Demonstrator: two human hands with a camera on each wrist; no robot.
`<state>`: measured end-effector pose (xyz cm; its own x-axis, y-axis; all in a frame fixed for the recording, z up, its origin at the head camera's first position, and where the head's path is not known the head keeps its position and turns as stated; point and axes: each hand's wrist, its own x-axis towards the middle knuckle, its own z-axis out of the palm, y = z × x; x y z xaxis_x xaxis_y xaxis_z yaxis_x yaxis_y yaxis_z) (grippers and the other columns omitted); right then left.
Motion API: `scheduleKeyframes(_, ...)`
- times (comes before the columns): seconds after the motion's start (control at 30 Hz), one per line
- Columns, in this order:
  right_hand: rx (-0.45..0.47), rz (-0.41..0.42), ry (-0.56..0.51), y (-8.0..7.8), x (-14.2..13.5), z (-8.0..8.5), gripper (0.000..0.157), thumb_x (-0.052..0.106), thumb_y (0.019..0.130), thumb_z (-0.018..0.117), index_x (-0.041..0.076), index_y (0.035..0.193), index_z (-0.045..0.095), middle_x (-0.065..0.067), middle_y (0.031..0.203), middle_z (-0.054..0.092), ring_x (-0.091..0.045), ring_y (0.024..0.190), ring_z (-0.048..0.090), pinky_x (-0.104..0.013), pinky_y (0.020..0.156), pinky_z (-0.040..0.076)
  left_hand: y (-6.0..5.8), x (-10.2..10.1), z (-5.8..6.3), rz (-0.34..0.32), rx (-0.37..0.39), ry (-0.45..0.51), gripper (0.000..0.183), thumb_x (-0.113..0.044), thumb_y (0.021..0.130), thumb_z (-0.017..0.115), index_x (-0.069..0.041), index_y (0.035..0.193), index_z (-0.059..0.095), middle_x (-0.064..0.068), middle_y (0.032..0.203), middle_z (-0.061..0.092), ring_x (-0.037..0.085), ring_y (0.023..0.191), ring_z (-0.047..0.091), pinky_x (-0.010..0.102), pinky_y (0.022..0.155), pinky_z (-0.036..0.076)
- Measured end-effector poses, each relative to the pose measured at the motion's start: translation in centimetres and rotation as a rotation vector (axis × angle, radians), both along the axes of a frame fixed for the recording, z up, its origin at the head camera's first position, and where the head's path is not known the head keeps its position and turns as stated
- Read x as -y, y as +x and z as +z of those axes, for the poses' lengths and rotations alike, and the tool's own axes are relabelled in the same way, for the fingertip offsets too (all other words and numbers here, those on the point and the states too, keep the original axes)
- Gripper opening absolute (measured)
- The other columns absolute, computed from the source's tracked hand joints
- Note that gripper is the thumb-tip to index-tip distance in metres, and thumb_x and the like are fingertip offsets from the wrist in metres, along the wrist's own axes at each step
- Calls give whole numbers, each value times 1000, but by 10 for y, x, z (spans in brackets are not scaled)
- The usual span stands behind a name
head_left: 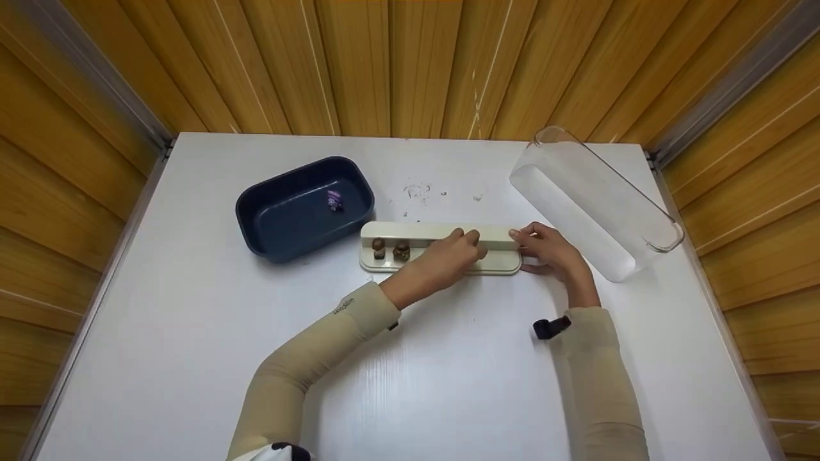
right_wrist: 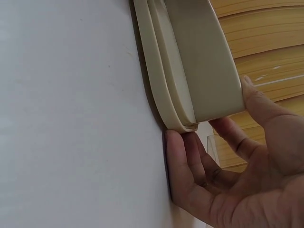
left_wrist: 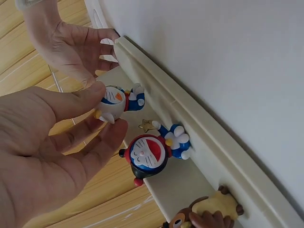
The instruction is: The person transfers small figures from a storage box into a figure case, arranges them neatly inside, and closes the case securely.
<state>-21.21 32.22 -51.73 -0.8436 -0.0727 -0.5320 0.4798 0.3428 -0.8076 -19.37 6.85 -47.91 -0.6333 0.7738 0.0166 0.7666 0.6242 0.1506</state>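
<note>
A cream stepped display stand (head_left: 410, 229) lies crosswise on the white table. My left hand (head_left: 451, 256) is over its middle, pinching a small blue-and-white cat figurine (left_wrist: 116, 102) between thumb and fingers, close to the step. Beside it on the stand is another blue cat figurine (left_wrist: 154, 149) with a red open mouth and a gold star. Further along stand a brown-and-tan figurine (left_wrist: 213, 213) and, at the left end, a second brown figurine (head_left: 378, 248). At the stand's right end, my right hand (head_left: 551, 250) grips the corner, thumb on the upper step and fingers by the base.
Left of the stand sits a dark blue tub (head_left: 282, 251) with a small purple item (head_left: 334, 200) inside. A long clear cover (head_left: 596, 198) lies slanted at the right. Small specks dot the table (head_left: 423, 358) behind the stand. Wood-patterned panels (head_left: 416, 70) enclose the table's back and sides.
</note>
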Motion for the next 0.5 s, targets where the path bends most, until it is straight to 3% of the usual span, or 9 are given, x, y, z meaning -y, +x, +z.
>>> scheduleKeyframes(0.13,0,-16,2,0,-3,-1,50,53,94,67,10,113,49,-18,139,52,-27,120,61,-37,87,58,-2,-2,-5,-26,-48,0,17,-8,100,62,-11,114,72,9,113,64,26,100,60,31,76,57)
scheduleKeyframes(0.37,2,4,-14,0,-2,-2,53,54,93,67,9,114,49,-16,137,51,-27,120,60,-36,88,58,-4,-2,-9,-17,-100,-26,21,-7,98,64,-11,116,73,9,115,67,25,101,60,31,86,54)
scheduleKeyframes(0.5,8,0,-9,1,-1,-2,53,54,93,67,9,115,49,-16,137,51,-27,120,60,-36,89,58,-3,1,-7,35,-67,4,23,-4,97,64,-10,117,74,9,116,66,25,102,60,31,88,54)
